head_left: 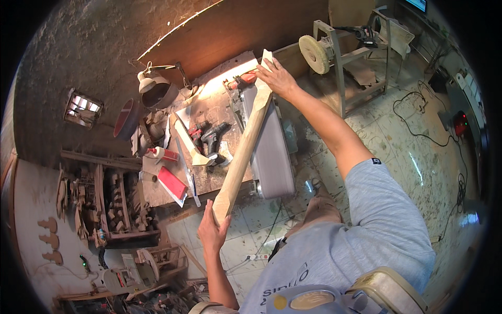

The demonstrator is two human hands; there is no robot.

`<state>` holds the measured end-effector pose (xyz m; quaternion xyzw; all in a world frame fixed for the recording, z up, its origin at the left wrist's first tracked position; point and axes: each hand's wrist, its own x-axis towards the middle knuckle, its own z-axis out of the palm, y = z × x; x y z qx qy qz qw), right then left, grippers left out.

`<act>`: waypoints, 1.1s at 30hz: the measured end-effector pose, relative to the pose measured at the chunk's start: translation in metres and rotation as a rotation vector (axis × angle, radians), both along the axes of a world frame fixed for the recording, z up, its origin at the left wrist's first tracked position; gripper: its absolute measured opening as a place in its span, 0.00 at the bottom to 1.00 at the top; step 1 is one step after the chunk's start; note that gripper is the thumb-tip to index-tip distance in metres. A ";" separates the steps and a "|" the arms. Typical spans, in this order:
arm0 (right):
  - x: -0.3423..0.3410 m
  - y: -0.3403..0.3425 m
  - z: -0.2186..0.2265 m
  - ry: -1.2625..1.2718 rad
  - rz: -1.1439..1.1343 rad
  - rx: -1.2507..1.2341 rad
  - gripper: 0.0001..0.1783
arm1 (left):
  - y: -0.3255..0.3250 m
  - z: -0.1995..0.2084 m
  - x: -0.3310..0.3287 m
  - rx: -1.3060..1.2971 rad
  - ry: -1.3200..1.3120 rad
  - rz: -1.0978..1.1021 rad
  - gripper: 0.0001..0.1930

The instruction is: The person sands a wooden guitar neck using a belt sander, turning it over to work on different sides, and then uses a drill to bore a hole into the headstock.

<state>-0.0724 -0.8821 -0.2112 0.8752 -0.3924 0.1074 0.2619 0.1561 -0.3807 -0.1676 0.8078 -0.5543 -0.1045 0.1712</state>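
A long, pale piece of shaped wood (244, 144) slants across the workbench, its far end angled and its lower end faceted. My left hand (212, 231) grips the near end, thumb on one side and fingers on the other. Up at the far end, my right hand (277, 78) wraps over the wood, just short of its tip. Beneath and to the right of the piece lies a belt sander (273, 167) with a wide grey belt. Whether the wood touches the belt, I cannot tell.
The workbench (157, 196) carries two cordless drills (212, 137), another angled wooden piece (184, 138), a glue bottle (162, 153) and a red pad (172, 180). A lamp (146, 82) stands behind. A buffing wheel (314, 54) on a frame is far right; a cable (418, 115) crosses the floor.
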 end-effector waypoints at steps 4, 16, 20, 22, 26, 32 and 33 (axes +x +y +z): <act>0.003 0.012 -0.005 -0.014 0.001 -0.022 0.28 | 0.015 0.003 0.000 -0.015 0.025 0.007 0.43; -0.023 0.055 0.076 0.025 0.283 0.144 0.28 | 0.073 0.005 0.014 0.058 0.510 -0.004 0.44; -0.015 0.068 0.154 -0.192 0.433 0.021 0.23 | 0.106 -0.022 0.020 0.171 1.255 -0.086 0.41; -0.014 0.078 0.174 -0.582 0.461 0.029 0.25 | 0.108 -0.032 0.001 0.127 1.448 -0.122 0.37; -0.018 0.097 0.160 -1.371 0.322 0.686 0.32 | 0.090 -0.046 -0.034 0.070 1.740 -0.201 0.35; 0.003 0.165 0.127 -1.745 0.536 1.736 0.23 | 0.082 -0.071 -0.050 0.037 1.977 -0.231 0.38; 0.007 0.168 0.124 -1.744 0.571 1.731 0.23 | 0.083 -0.074 -0.051 0.032 1.989 -0.236 0.38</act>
